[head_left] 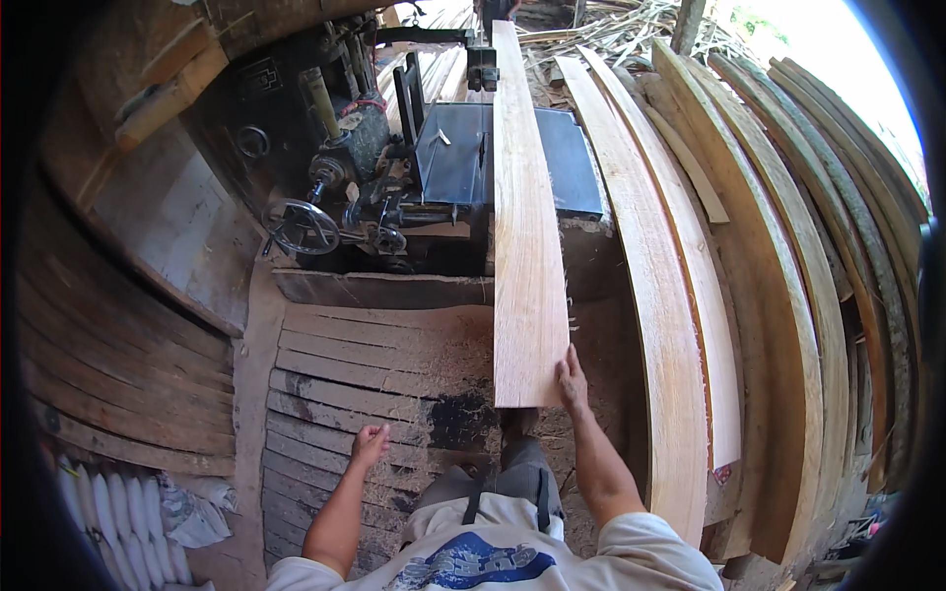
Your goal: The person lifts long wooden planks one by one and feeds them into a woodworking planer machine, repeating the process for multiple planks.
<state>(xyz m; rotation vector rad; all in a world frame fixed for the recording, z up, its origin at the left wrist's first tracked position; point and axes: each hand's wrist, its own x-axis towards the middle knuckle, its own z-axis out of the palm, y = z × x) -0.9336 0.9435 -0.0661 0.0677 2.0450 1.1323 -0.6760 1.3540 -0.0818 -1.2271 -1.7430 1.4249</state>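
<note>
A long pale wooden plank point(524, 227) stretches away from me across the steel table point(572, 163) of a large saw machine. At its near right corner, my right hand point(571, 380) grips the edge, thumb on top and the other fingers mostly hidden. My left hand point(371, 446) hangs to the left over the slatted floor, apart from the plank, with its fingers loosely curled in and nothing visible in them. Beyond the table, the plank's far end reaches a person in dark clothing point(498, 10), only partly in view.
The dark machine body point(256, 128) and its metal handwheel point(303, 227) stand on the left. Long sawn boards point(655, 325) lie close on my right, with thicker timbers point(778, 286) beyond. White sacks point(123, 522) sit at lower left. Sawdust covers the slatted floor point(345, 360).
</note>
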